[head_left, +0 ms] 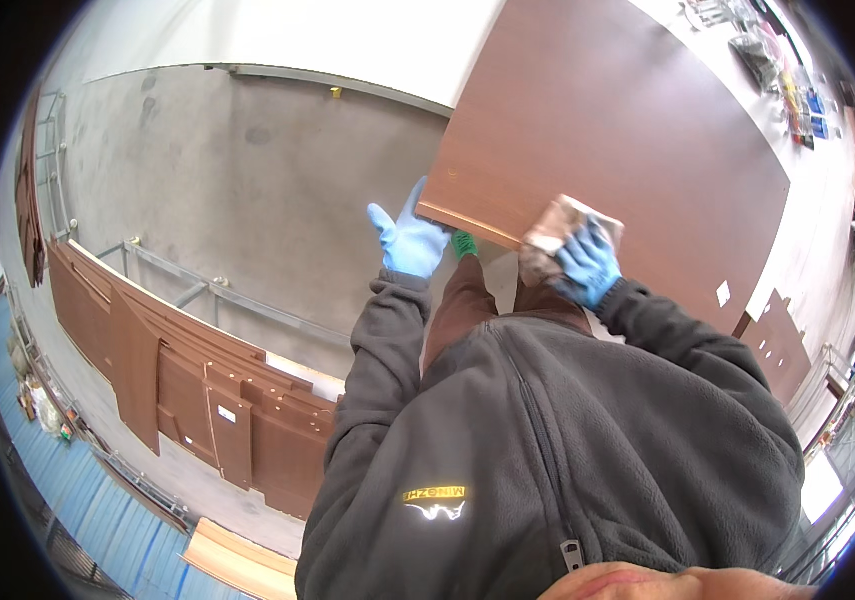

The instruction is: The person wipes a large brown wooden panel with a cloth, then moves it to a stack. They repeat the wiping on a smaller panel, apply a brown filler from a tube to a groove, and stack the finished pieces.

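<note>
A large brown panel (608,130) lies on a white surface in front of me, its near edge facing my body. My left hand (412,236), in a light blue glove, is at the panel's near left corner, fingers stretched out and thumb spread away; the corner hides part of it. In my right hand (590,265), also gloved in blue, is a crumpled brown and whitish rag (551,235), held at the near edge of the panel. The rag is slightly blurred. A small white label (723,293) sits near the panel's right side.
Stacked brown panels (218,390) stand to my left beside a grey metal frame (193,293). At the far right, bags and small items (798,90) lie on the white surface. Another brown panel (778,335) is at right. Grey floor (278,170) stretches to my left.
</note>
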`<state>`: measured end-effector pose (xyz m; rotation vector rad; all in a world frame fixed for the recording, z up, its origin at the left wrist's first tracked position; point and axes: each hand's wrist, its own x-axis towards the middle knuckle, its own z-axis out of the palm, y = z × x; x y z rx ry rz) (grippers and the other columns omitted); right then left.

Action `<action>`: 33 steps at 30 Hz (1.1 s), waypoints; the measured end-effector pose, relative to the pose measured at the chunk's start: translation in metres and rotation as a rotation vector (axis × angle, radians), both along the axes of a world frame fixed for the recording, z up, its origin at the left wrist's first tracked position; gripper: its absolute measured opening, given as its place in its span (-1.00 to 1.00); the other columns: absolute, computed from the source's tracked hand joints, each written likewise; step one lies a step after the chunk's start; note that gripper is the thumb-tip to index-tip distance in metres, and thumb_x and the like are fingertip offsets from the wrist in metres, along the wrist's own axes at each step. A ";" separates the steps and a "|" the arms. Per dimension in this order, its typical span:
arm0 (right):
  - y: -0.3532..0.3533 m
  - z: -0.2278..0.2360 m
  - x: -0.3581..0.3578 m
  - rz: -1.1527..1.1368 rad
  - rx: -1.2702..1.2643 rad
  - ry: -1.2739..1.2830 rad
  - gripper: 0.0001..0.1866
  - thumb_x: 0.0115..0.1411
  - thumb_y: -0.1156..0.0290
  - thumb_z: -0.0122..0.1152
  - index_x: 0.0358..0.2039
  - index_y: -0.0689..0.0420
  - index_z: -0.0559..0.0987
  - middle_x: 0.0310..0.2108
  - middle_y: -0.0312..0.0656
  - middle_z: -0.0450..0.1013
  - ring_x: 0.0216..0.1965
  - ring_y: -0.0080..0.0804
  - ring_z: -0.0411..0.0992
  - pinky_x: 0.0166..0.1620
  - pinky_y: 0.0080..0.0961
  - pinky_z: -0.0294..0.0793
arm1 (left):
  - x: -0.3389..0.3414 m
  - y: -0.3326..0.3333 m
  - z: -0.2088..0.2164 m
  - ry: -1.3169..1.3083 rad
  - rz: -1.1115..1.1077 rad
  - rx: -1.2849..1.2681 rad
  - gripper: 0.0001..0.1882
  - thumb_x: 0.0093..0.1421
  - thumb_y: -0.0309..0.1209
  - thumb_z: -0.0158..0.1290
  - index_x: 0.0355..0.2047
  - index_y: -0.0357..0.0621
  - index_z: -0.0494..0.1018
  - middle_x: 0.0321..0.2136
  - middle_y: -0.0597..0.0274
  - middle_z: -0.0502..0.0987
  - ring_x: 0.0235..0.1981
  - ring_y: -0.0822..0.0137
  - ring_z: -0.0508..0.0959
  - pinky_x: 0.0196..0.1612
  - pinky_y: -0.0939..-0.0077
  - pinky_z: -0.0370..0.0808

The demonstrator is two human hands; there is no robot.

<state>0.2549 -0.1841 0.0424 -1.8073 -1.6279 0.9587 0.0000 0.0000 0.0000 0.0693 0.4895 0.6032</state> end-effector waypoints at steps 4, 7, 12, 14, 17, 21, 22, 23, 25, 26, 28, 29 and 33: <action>0.090 -0.016 -0.065 0.187 0.476 -0.573 -0.48 -0.04 0.25 0.36 -0.03 0.12 0.60 0.13 -0.02 0.48 0.36 -0.03 0.30 0.44 0.13 0.14 | -0.011 0.004 -0.018 -0.185 -0.050 -0.024 0.14 0.21 0.59 -0.40 0.50 -0.05 0.02 0.43 0.06 0.19 0.38 0.02 0.24 0.39 -0.01 0.20; 0.141 -0.015 -0.096 0.279 0.482 -0.535 -0.32 0.04 0.21 0.30 0.22 0.11 0.49 0.39 -0.08 0.26 0.47 -0.08 0.12 0.50 0.14 -0.02 | -0.012 0.007 -0.017 0.264 -0.002 0.103 0.12 0.22 0.58 -0.39 0.45 -0.09 0.11 0.31 0.10 0.32 0.28 0.06 0.35 0.33 0.04 0.31; 0.058 -0.021 -0.047 0.278 0.416 -0.580 -0.44 0.11 0.33 0.19 0.19 0.01 0.50 0.38 -0.09 0.30 0.47 -0.08 0.15 0.49 0.10 0.06 | -0.006 0.013 -0.004 0.196 -0.095 0.071 0.21 0.19 0.62 -0.44 0.47 -0.20 0.08 0.40 -0.05 0.22 0.41 0.03 0.22 0.47 0.08 0.10; -0.018 -0.007 0.002 0.307 0.245 -0.603 -0.43 0.10 0.36 0.22 0.18 -0.01 0.50 0.32 -0.10 0.37 0.45 -0.09 0.19 0.45 0.12 0.12 | -0.001 0.013 -0.002 0.172 -0.083 0.117 0.23 0.19 0.61 -0.46 0.46 -0.26 0.07 0.40 -0.09 0.22 0.43 0.02 0.18 0.47 0.06 0.12; -0.106 0.023 0.061 0.256 0.277 -0.729 -0.50 0.01 0.35 0.31 0.03 0.03 0.52 0.19 -0.10 0.46 0.42 -0.03 0.24 0.44 0.17 0.10 | 0.003 0.017 -0.001 0.231 -0.116 0.063 0.20 0.22 0.59 -0.44 0.46 -0.26 0.07 0.39 -0.07 0.24 0.43 0.03 0.20 0.45 0.04 0.15; -0.104 0.007 0.058 0.241 0.317 -0.700 -0.38 -0.01 0.23 0.38 0.10 0.08 0.50 0.14 -0.06 0.48 0.41 0.03 0.24 0.47 0.23 0.04 | 0.002 0.020 -0.005 0.358 -0.213 0.201 0.11 0.28 0.53 -0.46 0.46 -0.20 0.10 0.38 0.00 0.26 0.40 0.07 0.24 0.44 0.04 0.16; -0.082 -0.003 0.043 0.248 0.383 -0.751 -0.34 0.06 0.25 0.35 0.21 0.09 0.47 0.24 -0.03 0.41 0.45 0.04 0.17 0.49 0.23 -0.01 | 0.002 0.020 -0.007 0.374 -0.237 0.215 0.08 0.30 0.51 -0.51 0.46 -0.15 0.11 0.39 0.03 0.27 0.40 0.07 0.24 0.45 0.05 0.15; -0.051 -0.016 0.021 0.211 0.498 -0.790 -0.34 0.07 0.30 0.31 0.24 0.08 0.46 0.34 -0.02 0.33 0.49 0.03 0.09 0.50 0.23 -0.07 | 0.001 0.019 -0.010 0.387 -0.259 0.225 0.06 0.32 0.50 -0.55 0.47 -0.11 0.12 0.39 0.05 0.27 0.39 0.07 0.25 0.46 0.05 0.13; 0.024 -0.030 -0.031 0.269 0.335 -0.600 -0.36 0.12 0.36 0.24 0.26 0.03 0.45 0.41 -0.06 0.25 0.50 -0.01 0.07 0.49 0.18 0.00 | -0.004 0.019 -0.011 0.455 -0.300 0.242 0.05 0.30 0.52 -0.52 0.46 -0.07 0.14 0.37 0.09 0.29 0.37 0.09 0.27 0.45 0.06 0.14; 0.061 -0.030 -0.055 0.254 0.404 -0.653 -0.38 0.14 0.33 0.24 0.25 0.03 0.46 0.40 -0.07 0.27 0.49 -0.07 0.10 0.47 0.10 0.06 | -0.004 0.022 -0.011 0.487 -0.320 0.258 0.05 0.29 0.52 -0.51 0.45 -0.05 0.15 0.36 0.12 0.30 0.36 0.10 0.29 0.45 0.06 0.14; 0.126 -0.029 -0.097 0.111 0.560 -0.496 -0.46 0.17 0.26 0.21 0.18 0.04 0.50 0.36 -0.11 0.33 0.47 -0.10 0.16 0.48 0.00 0.07 | -0.010 0.022 -0.010 0.589 -0.193 0.160 0.07 0.24 0.57 -0.46 0.44 0.02 0.18 0.34 0.17 0.32 0.30 0.11 0.33 0.40 0.13 0.20; 0.142 -0.028 -0.103 0.131 0.561 -0.411 -0.48 0.17 0.25 0.21 0.16 0.07 0.51 0.35 -0.14 0.34 0.45 -0.11 0.19 0.46 0.01 0.10 | -0.013 0.028 -0.009 0.603 -0.166 0.164 0.08 0.23 0.59 -0.45 0.44 0.04 0.19 0.34 0.19 0.32 0.28 0.11 0.34 0.39 0.15 0.21; 0.091 -0.020 -0.060 0.107 0.469 -0.314 -0.47 0.13 0.26 0.25 0.13 0.13 0.55 0.35 -0.07 0.34 0.41 -0.10 0.25 0.41 0.02 0.20 | -0.021 0.046 -0.006 0.278 -0.434 0.166 0.18 0.22 0.59 -0.45 0.45 -0.22 0.11 0.32 0.02 0.33 0.35 0.09 0.29 0.44 0.16 0.17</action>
